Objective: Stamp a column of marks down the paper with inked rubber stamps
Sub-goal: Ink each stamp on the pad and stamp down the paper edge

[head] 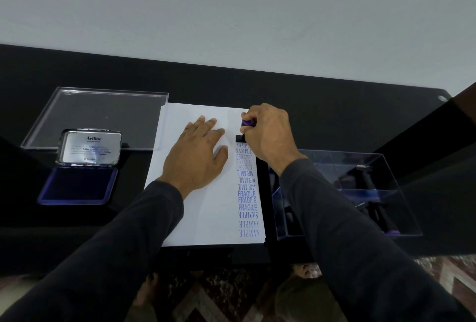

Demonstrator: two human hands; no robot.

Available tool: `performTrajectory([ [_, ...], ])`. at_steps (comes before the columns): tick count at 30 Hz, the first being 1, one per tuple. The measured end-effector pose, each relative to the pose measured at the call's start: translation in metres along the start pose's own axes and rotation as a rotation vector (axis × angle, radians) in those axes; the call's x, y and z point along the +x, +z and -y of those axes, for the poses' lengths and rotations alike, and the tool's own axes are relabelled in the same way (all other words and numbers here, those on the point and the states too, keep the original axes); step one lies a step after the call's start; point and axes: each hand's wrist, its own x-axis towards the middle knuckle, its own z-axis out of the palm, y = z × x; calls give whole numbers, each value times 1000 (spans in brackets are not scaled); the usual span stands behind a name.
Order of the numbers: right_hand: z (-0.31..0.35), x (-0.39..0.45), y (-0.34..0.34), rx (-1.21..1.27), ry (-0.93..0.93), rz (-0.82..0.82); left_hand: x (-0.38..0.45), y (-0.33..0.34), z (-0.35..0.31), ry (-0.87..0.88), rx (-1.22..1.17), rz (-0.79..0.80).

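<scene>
A white paper sheet [201, 208] lies on the black table. Down its right side runs a column of blue stamped marks [246, 190]: SAMPLE, FAX OUT, AIR MAIL, FRAGILE, SAMPLE. My right hand [268, 133] grips a rubber stamp [247, 124] by its purple handle, and the stamp's black base sits on the paper at the top of the column. My left hand [198, 149] lies flat on the sheet, fingers straight, left of the marks. An open blue ink pad [77, 185] with a silver lid stands at the left.
A clear plastic lid [100, 113] lies behind the ink pad at the back left. A clear plastic box [345, 193] holding more stamps stands right of the paper, under my right forearm. The table's front edge [77, 267] runs near my body, patterned floor below.
</scene>
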Motion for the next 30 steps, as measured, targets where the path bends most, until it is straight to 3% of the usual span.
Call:
performTrajectory([
  [30, -2, -7, 3, 13, -5, -35, 0, 0, 0, 3, -8, -3],
])
